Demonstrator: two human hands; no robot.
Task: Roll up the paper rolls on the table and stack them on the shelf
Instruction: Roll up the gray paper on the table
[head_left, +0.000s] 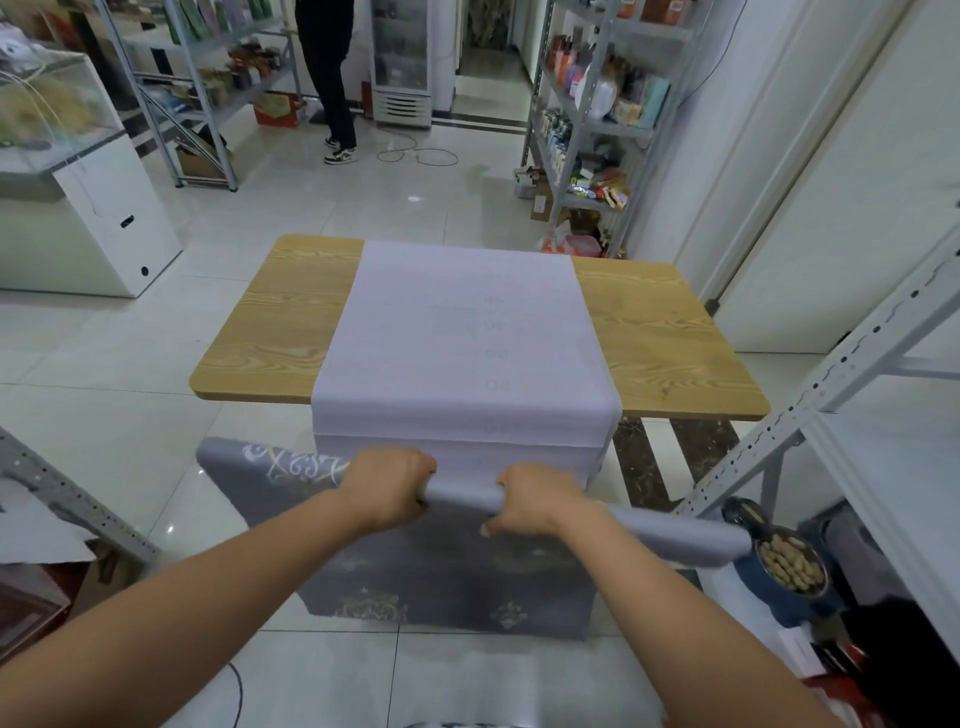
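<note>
A long pale lilac paper sheet (462, 332) lies unrolled along the wooden table (280, 322) and hangs over its near edge. Its near end is wound into a tube, the paper roll (675, 535), held level in front of the table. My left hand (387, 486) grips the roll near its left end. My right hand (540, 499) grips it near the middle, and the roll's right part sticks out past it. Below the roll hangs a grey patterned sheet (447, 582), its printed side toward me.
A white metal shelf (831, 395) stands at the right, with a blue pot of peanuts (789, 566) at its foot. Stocked racks (587, 119) stand behind the table. A person (332, 78) stands far back. A white counter (93, 208) is at the left.
</note>
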